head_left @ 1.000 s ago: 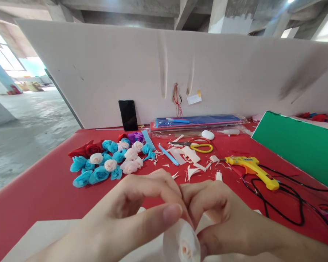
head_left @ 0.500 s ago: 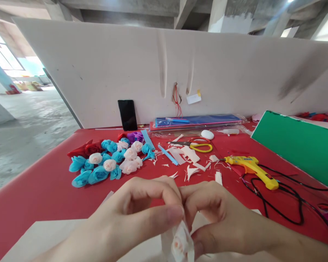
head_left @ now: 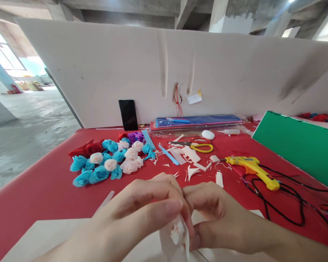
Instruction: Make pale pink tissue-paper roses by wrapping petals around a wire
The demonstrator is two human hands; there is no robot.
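Between my two hands, low in the middle of the head view, is a white paper flower [head_left: 177, 233] with a pinkish centre and a loose strip wrapped around it. My left hand [head_left: 150, 211] is closed on its upper left side, thumb and fingers pinching the paper. My right hand [head_left: 221, 218] pinches the right edge of the strip between thumb and fingers. The fingertips of both hands meet above the flower and hide part of it. Below them lies a large white sheet [head_left: 51, 236].
Finished blue, white, red and purple paper flowers [head_left: 106, 160] cluster at left. White paper scraps [head_left: 191, 154], scissors [head_left: 202, 147] and a blue pen [head_left: 168, 154] lie mid-table. A yellow glue gun [head_left: 253, 169] with black cable sits right, near a green board [head_left: 297, 145]. A phone [head_left: 128, 115] leans behind.
My left fingers have moved slightly down over the flower, covering more of its paper. The flower has tilted and sits a little higher. My right hand has barely shifted.
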